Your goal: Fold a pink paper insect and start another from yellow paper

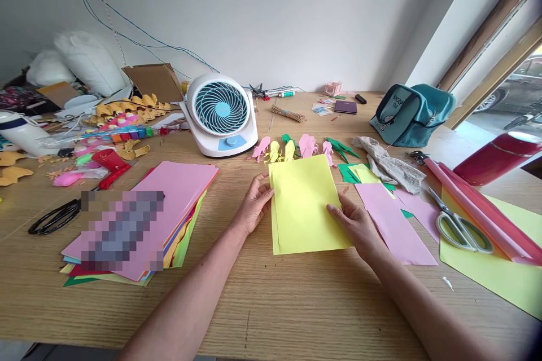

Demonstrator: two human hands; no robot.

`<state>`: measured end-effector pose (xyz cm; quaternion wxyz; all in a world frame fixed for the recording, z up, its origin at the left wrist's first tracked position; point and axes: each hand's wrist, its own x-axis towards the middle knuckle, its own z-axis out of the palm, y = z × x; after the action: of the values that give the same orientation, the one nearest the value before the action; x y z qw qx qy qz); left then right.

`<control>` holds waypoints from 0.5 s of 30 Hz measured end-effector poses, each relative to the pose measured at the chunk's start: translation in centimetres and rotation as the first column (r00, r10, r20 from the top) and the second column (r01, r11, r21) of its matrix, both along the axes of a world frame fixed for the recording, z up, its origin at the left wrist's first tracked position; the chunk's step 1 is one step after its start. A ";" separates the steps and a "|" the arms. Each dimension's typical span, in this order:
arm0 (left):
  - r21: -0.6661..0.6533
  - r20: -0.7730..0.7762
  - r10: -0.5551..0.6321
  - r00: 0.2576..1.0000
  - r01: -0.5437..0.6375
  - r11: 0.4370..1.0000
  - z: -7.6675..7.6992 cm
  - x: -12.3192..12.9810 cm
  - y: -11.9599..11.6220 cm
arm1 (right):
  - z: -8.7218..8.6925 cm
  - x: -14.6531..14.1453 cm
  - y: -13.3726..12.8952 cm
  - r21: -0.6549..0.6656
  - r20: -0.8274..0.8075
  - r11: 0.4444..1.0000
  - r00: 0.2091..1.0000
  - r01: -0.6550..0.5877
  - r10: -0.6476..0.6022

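Observation:
A folded sheet of yellow paper (pixel 307 206) is held up over the wooden table, its layers slightly offset along the left edge. My left hand (pixel 254 203) pinches that left edge, thumb in front. On the right edge, my right hand (pixel 353 220) grips the same paper with its thumb on the front face; the other fingers are partly hidden behind it. Just beyond lie pink cut-paper shapes (pixel 307 145) and yellow cut-paper shapes (pixel 289 150). A piece of pink paper (pixel 396 225) lies beside my right hand.
Left of my hands is a stack of coloured paper (pixel 182 180), with black-handled scissors (pixel 57 217) beyond. A white fan (pixel 222 113) stands behind. At right are white-handled scissors (pixel 461 228), a grey cloth (pixel 392 166), a red bottle (pixel 495 159) and a teal bag (pixel 410 115).

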<state>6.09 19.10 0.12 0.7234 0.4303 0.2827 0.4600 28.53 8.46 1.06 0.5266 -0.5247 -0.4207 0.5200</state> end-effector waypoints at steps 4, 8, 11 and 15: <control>0.029 0.012 -0.005 1.000 0.004 1.000 0.0 0.0 -0.1 | 0.0 -0.2 -0.1 0.042 0.028 0.999 0.999 0.021 -0.022; 0.047 -0.035 0.027 0.999 -0.025 0.999 0.0 0.1 -0.2 | -0.2 -0.2 0.0 0.091 0.034 0.995 0.999 0.038 -0.041; 0.090 -0.072 0.105 0.992 -0.099 0.991 -0.3 0.3 -0.1 | -0.4 -0.2 0.0 0.117 0.071 0.993 0.997 0.029 -0.038; 0.151 -0.143 0.148 0.979 -0.126 0.980 -1.0 0.4 0.2 | -0.4 -0.1 -0.1 0.149 0.201 0.989 0.978 0.020 -0.050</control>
<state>6.45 19.29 -0.91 0.6338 0.4941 0.3331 0.4931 28.40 8.31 0.63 0.5267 -0.5425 -0.5004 0.4218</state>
